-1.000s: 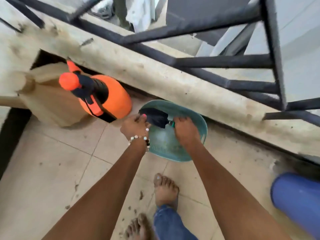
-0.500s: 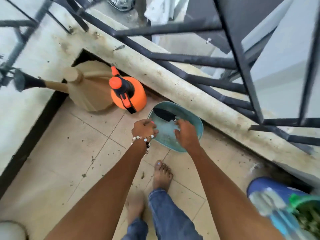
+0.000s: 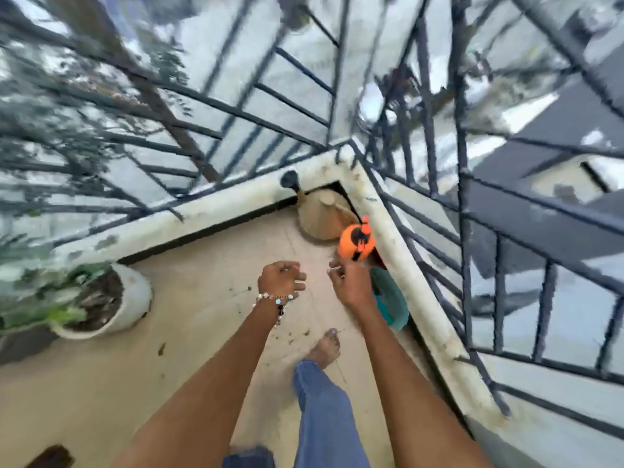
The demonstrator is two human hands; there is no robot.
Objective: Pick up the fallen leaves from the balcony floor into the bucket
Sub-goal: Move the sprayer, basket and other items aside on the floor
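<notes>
Head view: heavy motion blur. Teal bucket (image 3: 391, 300) by the parapet, mostly hidden behind right forearm. Left hand (image 3: 280, 278) loosely curled, holding nothing. Right hand (image 3: 349, 282) fingers bent; contents unreadable. Leaf bits (image 3: 161, 348) scattered on balcony floor (image 3: 189, 332).

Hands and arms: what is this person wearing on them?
Both forearms are bare, with no sleeves or gloves. The left hand has a beaded bracelet of pale and dark beads at the wrist and pink-painted nails. The right hand wears nothing visible.

Balcony floor (image 3: 202, 332) carries blurred, seemingly leafy scraps (image 3: 161, 348), teal bucket (image 3: 391, 298).
</notes>
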